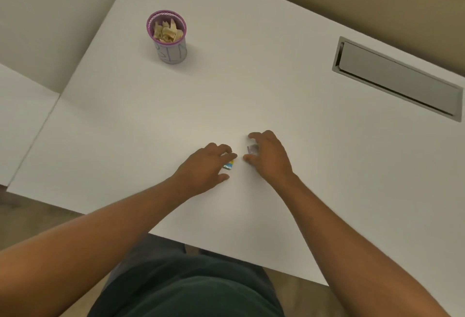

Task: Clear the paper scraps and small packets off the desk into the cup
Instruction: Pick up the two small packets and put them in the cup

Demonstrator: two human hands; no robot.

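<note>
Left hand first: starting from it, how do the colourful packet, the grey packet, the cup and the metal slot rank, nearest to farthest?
From the left hand:
1. Colourful packet, at its fingertips.
2. Grey packet, under the right hand.
3. Cup, far left on the desk.
4. Metal slot, far right.

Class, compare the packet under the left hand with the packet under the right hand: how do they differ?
The left packet is bright yellow and blue; the right packet is dull grey-purple. The left packet lies nearer the person, the right packet farther. Both are small, lie on the desk, and are half hidden by fingers.
</note>
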